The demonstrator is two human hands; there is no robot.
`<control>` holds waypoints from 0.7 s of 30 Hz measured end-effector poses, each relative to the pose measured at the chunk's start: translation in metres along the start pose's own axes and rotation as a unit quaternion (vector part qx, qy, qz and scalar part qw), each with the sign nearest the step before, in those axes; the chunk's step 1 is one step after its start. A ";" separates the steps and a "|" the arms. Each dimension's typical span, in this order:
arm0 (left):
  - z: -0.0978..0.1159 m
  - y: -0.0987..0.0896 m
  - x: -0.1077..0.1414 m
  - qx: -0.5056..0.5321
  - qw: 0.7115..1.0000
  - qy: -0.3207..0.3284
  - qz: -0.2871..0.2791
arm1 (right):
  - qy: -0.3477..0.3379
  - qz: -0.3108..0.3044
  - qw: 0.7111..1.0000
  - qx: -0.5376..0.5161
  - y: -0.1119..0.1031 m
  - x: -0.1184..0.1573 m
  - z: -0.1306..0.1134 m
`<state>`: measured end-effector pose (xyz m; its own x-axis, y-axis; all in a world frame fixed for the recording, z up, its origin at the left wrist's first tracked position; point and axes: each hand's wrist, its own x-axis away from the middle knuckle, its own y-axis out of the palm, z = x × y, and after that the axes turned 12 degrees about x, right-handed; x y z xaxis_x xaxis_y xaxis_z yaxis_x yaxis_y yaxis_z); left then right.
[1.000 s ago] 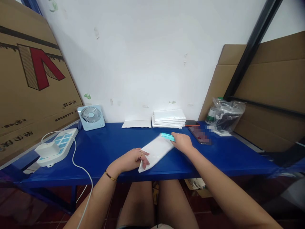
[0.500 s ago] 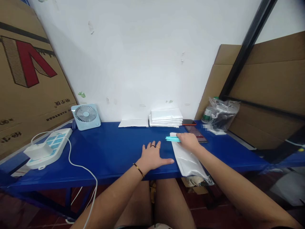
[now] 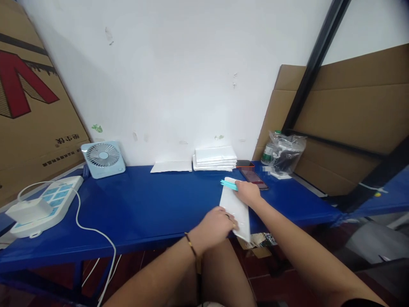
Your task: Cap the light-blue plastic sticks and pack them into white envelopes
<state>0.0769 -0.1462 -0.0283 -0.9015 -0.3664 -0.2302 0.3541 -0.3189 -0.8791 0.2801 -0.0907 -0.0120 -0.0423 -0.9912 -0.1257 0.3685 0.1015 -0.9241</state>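
My right hand (image 3: 248, 194) is closed on a few thin turquoise sticks (image 3: 228, 184), whose exact kind I cannot make out; their ends stick out to the left. The same hand rests on the upper part of a flat white plastic packet (image 3: 242, 211), which lies slanted across the table's front edge. Lower down, my left hand (image 3: 217, 227) bends over the packet's left side, its fingers curled onto the surface and partly hidden. A stack of white folded sheets or packets (image 3: 215, 158) stands behind, against the wall, beside a single flat white sheet (image 3: 171, 166).
On the blue table (image 3: 143, 200) are a small light-blue fan (image 3: 104, 158), a white power strip (image 3: 53, 209) with a trailing cable, a phone (image 3: 254, 178) and a clear plastic bag (image 3: 287, 154) beside a bottle (image 3: 267, 153). Cardboard (image 3: 358, 106) borders the right side.
My left hand has moved from flat on the table, fingers spread, right and down onto the packet. The packet's lower end has shifted left, and the view has turned slightly right.
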 end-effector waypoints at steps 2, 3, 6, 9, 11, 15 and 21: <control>-0.022 -0.032 0.026 0.005 0.998 -0.056 -0.007 | -0.018 -0.013 1.000 0.003 -0.003 -0.001 0.007; -0.031 -0.048 0.037 0.000 0.995 -0.104 -0.004 | -0.027 -0.017 0.999 0.004 -0.004 -0.002 0.010; -0.046 -0.078 0.049 -0.037 0.975 -0.217 0.042 | -0.047 -0.027 0.999 0.001 -0.007 -0.003 0.010; -0.045 -0.069 0.028 -0.041 0.968 -0.235 0.073 | -0.059 -0.033 0.998 -0.001 -0.008 -0.001 0.001; -0.042 -0.051 0.007 -0.036 0.961 -0.269 0.053 | -0.060 -0.037 0.998 -0.001 -0.009 0.001 -0.001; -0.047 -0.032 -0.011 -0.036 0.957 -0.283 0.057 | -0.057 -0.036 0.998 0.005 -0.008 0.005 0.013; -0.067 -0.051 0.007 -0.016 0.964 -0.261 0.035 | -0.085 -0.014 0.994 0.066 -0.001 0.004 0.042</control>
<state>0.0354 -0.0736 -0.0131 -0.6241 -0.7794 -0.0552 0.3944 -0.2532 -0.8834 0.3188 -0.0987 0.0037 0.0990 -0.9947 -0.0276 0.4888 0.0728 -0.8694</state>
